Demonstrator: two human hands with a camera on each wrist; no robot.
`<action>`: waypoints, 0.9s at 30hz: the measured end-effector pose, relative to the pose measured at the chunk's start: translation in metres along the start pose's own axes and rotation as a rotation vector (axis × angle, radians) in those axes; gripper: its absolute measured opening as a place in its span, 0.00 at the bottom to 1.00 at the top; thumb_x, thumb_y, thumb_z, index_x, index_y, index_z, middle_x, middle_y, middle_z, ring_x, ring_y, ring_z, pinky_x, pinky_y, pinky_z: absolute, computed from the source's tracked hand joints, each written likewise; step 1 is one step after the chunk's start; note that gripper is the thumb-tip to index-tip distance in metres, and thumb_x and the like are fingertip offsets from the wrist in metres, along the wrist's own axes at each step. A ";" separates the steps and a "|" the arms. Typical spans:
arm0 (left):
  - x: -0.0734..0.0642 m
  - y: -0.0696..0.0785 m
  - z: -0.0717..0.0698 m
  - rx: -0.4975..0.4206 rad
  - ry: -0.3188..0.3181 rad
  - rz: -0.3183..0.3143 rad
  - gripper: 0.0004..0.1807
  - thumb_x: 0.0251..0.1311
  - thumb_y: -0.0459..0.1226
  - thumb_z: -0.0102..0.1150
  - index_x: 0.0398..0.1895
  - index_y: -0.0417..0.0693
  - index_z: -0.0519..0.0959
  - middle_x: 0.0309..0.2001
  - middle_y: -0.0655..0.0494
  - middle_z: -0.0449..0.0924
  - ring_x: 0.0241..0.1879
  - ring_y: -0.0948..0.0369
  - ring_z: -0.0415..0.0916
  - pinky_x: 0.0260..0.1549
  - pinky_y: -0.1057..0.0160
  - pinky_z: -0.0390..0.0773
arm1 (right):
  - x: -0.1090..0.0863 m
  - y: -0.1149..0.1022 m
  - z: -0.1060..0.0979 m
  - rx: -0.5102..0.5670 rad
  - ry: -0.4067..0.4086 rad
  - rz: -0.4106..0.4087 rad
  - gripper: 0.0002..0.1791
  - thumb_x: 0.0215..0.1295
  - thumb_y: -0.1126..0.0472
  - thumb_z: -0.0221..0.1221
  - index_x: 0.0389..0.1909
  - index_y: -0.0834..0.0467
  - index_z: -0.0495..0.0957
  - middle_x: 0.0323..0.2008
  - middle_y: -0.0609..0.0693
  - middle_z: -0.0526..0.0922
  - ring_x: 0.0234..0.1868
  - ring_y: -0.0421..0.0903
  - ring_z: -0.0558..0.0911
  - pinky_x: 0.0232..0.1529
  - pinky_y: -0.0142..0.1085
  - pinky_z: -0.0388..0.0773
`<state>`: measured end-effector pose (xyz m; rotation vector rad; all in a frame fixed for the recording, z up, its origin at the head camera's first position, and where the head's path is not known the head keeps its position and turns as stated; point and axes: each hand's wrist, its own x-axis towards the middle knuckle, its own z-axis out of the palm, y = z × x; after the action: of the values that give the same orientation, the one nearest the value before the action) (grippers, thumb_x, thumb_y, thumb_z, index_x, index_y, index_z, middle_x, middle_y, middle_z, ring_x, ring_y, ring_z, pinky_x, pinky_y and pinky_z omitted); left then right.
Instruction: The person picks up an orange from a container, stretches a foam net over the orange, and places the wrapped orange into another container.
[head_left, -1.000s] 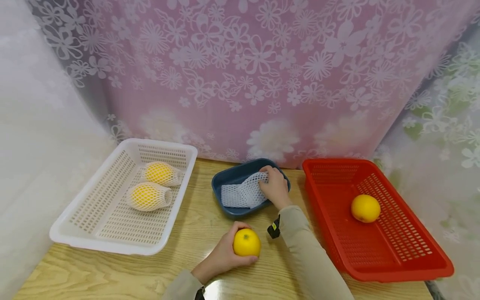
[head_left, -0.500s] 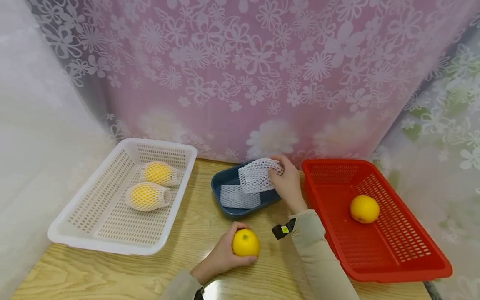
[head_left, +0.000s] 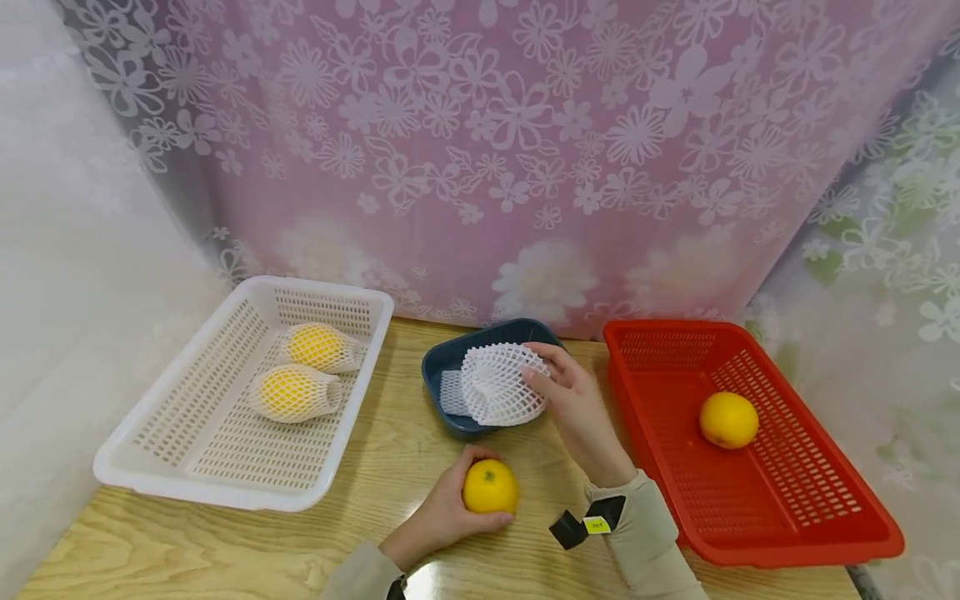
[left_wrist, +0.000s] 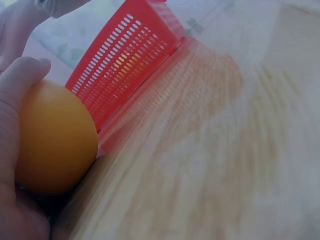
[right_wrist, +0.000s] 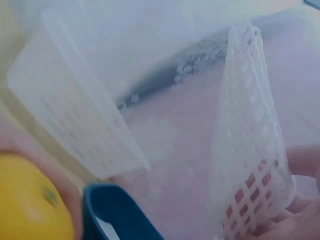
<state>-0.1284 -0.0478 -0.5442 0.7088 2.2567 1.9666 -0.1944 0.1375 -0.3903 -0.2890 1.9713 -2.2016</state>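
Observation:
On the wooden table, my left hand (head_left: pixel 444 510) holds a yellow-orange citrus fruit (head_left: pixel 491 487), fingers behind it and thumb in front. That fruit (left_wrist: pixel 57 140) looks smooth and bare in the left wrist view. My right hand (head_left: pixel 583 417) pinches the edge of a white foam fruit net (head_left: pixel 497 390), which bulges partly open above the small blue tray (head_left: pixel 437 357). Seen from the right wrist, the net (right_wrist: pixel 247 125) hangs as a tube with its lattice spread near the fingers. Another foam net (head_left: pixel 452 393) lies flat in the tray, mostly hidden by the held one.
To the left stands a white slotted basket (head_left: pixel 217 502) holding two yellow fruits (head_left: pixel 292 393) in foam nets. A red slotted basket (head_left: pixel 795 552) with one bare yellow fruit (head_left: pixel 729 420) is on the right. A pink floral curtain (head_left: pixel 480 167) hangs behind the table.
My right hand has lifted one foam net off the other in the tray and drawn it back toward me, its mesh now spread wider. The left hand and its fruit stay put.

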 end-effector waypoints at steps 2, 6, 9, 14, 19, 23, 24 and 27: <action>0.000 0.000 0.000 0.002 0.001 0.007 0.40 0.48 0.44 0.77 0.62 0.44 0.66 0.53 0.60 0.75 0.47 0.60 0.76 0.50 0.61 0.75 | -0.008 0.004 0.001 0.071 -0.029 0.033 0.22 0.74 0.65 0.53 0.66 0.61 0.65 0.57 0.55 0.75 0.50 0.47 0.77 0.53 0.33 0.77; 0.000 -0.001 -0.001 -0.012 0.003 0.005 0.39 0.47 0.43 0.78 0.62 0.53 0.67 0.53 0.60 0.76 0.47 0.59 0.76 0.49 0.60 0.75 | -0.025 0.013 0.003 0.177 -0.106 0.057 0.19 0.75 0.65 0.51 0.64 0.58 0.66 0.54 0.51 0.76 0.47 0.45 0.78 0.50 0.34 0.78; -0.001 -0.002 -0.001 -0.021 0.003 0.026 0.39 0.48 0.42 0.77 0.63 0.58 0.66 0.52 0.59 0.76 0.46 0.59 0.75 0.48 0.60 0.76 | -0.036 0.022 0.005 0.219 -0.165 0.067 0.17 0.75 0.66 0.49 0.61 0.54 0.68 0.52 0.49 0.77 0.46 0.44 0.78 0.50 0.35 0.78; -0.001 -0.006 -0.002 -0.030 0.036 0.135 0.41 0.52 0.35 0.72 0.70 0.53 0.63 0.61 0.53 0.73 0.56 0.60 0.72 0.56 0.62 0.72 | -0.050 0.038 0.008 0.234 -0.215 0.093 0.16 0.74 0.66 0.49 0.59 0.51 0.71 0.50 0.48 0.78 0.44 0.42 0.79 0.46 0.34 0.78; -0.002 -0.007 -0.003 -0.033 0.069 0.343 0.38 0.54 0.25 0.60 0.71 0.41 0.62 0.65 0.45 0.70 0.65 0.59 0.67 0.64 0.61 0.65 | -0.060 0.052 0.012 0.278 -0.244 0.107 0.16 0.74 0.68 0.50 0.58 0.52 0.71 0.49 0.48 0.80 0.43 0.42 0.80 0.43 0.34 0.79; 0.001 -0.005 -0.005 0.002 0.116 0.475 0.32 0.58 0.24 0.56 0.68 0.39 0.66 0.62 0.45 0.73 0.63 0.59 0.69 0.63 0.61 0.67 | -0.066 0.060 0.015 0.279 -0.248 0.076 0.17 0.73 0.70 0.50 0.58 0.54 0.70 0.49 0.48 0.82 0.46 0.41 0.80 0.47 0.33 0.77; 0.003 -0.004 -0.005 0.017 0.132 0.504 0.30 0.59 0.25 0.57 0.66 0.39 0.68 0.61 0.45 0.74 0.62 0.58 0.70 0.63 0.60 0.68 | -0.068 0.061 0.016 0.270 -0.246 0.064 0.17 0.72 0.70 0.50 0.58 0.55 0.70 0.49 0.48 0.82 0.46 0.41 0.80 0.48 0.33 0.77; 0.007 0.000 -0.008 0.043 0.154 0.572 0.22 0.63 0.29 0.58 0.62 0.41 0.73 0.58 0.45 0.75 0.59 0.52 0.70 0.61 0.57 0.67 | -0.071 0.064 0.018 0.235 -0.218 0.047 0.17 0.72 0.71 0.51 0.58 0.57 0.69 0.48 0.49 0.82 0.45 0.41 0.80 0.47 0.33 0.78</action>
<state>-0.1378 -0.0524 -0.5408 1.3819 2.3772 2.2663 -0.1212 0.1310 -0.4536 -0.4232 1.5754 -2.2367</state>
